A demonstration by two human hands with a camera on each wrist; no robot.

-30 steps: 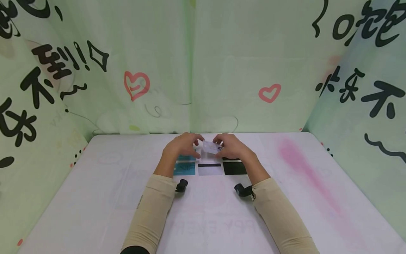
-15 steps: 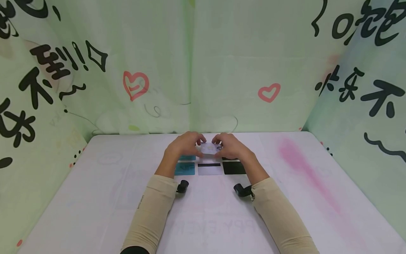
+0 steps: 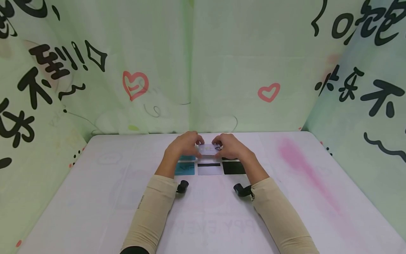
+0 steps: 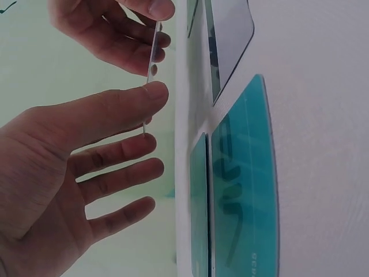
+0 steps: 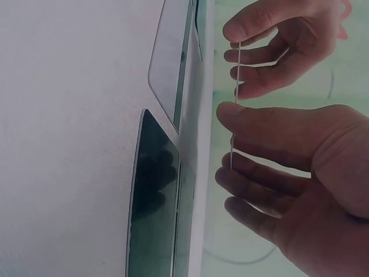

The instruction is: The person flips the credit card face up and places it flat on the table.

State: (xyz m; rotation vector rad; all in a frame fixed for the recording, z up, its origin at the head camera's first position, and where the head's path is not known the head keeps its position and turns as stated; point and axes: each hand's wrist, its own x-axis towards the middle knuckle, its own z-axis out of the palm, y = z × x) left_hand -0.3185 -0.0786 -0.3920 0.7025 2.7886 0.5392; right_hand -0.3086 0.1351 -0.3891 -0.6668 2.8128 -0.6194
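A pale card [image 3: 208, 149] is held up above the far part of the table, between both hands. My left hand [image 3: 187, 144] pinches its left end between thumb and index finger; the other fingers spread loosely in the left wrist view. On the opposite end, my right hand [image 3: 231, 146] grips the card between thumb and fingers. Both wrist views show the card [image 5: 238, 75] edge-on as a thin line. Below lie a teal card [image 4: 245, 184] with VIP lettering, a lavender card [image 3: 210, 170] with a dark stripe, and a black card [image 3: 234, 168], side by side.
Behind the front row, another teal card [image 3: 188, 158] and a dark card [image 3: 229, 159] are partly covered by the hands. The white table [image 3: 209, 204] meets a green curtain [image 3: 222, 88] just beyond the hands. Black wrist cameras [image 3: 242, 190] jut inward from both sleeves.
The pale card has shifted slightly left and gone from tilted to nearly level. My left hand's fingers have come onto its left end. The cards on the table have stayed put.
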